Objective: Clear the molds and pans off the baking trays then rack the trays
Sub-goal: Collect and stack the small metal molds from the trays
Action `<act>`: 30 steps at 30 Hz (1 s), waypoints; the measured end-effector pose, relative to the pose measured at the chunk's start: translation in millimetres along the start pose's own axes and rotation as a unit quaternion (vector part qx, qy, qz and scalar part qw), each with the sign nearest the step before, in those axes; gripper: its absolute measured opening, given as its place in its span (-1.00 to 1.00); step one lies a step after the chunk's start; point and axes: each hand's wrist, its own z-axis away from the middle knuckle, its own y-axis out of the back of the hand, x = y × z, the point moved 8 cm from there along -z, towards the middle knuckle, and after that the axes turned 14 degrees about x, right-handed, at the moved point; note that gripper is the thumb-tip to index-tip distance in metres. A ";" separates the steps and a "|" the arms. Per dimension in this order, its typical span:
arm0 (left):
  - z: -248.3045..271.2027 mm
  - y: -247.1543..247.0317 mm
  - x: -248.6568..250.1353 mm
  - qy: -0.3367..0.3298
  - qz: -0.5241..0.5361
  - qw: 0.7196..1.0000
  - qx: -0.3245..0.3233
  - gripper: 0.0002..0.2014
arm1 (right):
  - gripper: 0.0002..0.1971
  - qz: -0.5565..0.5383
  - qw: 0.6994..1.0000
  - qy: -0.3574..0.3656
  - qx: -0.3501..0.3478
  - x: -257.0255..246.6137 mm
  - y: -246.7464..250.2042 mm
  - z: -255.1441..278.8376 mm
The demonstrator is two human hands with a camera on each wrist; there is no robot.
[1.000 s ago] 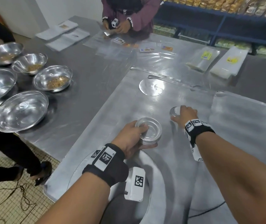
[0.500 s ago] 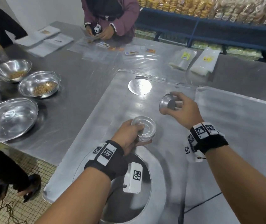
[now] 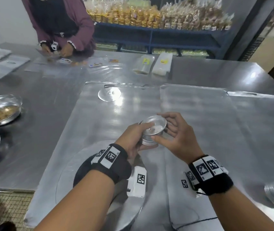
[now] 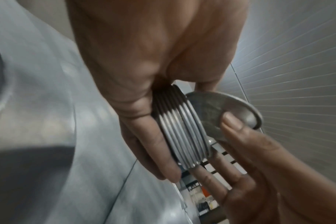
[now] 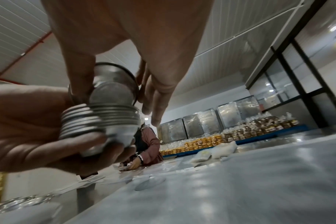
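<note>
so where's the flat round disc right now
In the head view the flat round disc lies alone near the far edge of the left baking tray, beyond both hands and the stack of molds.

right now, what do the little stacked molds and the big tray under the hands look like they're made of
Stack of molds, gripped by the left hand: thin pressed metal, probably aluminium, dull silver with bright rolled rims. The single mold the right hand sets on top looks the same, its base duller grey. Baking tray: sheet metal, likely aluminium, brushed matte grey with soft glare.
</note>
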 end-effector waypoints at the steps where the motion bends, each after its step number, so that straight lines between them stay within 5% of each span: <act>1: 2.8 -7.8 -3.8 0.002 -0.010 1.000 -0.004 -0.70 | -0.32 0.002 1.000 -0.005 0.003 2.8 7.3 6.5; 14: 47.9 -108.4 -85.6 -0.005 -0.097 0.995 -0.024 -0.74 | -0.08 -0.018 0.989 -0.148 0.007 37.2 126.9 89.6; 21: 75.3 -164.6 -131.1 0.036 -0.069 0.995 -0.055 -0.66 | -0.44 0.007 0.989 -0.147 0.028 49.3 196.1 122.2; 30: 87.8 -230.1 -195.1 0.046 -0.105 0.993 -0.028 -0.64 | -0.61 0.116 0.976 -0.161 0.091 77.6 302.4 167.0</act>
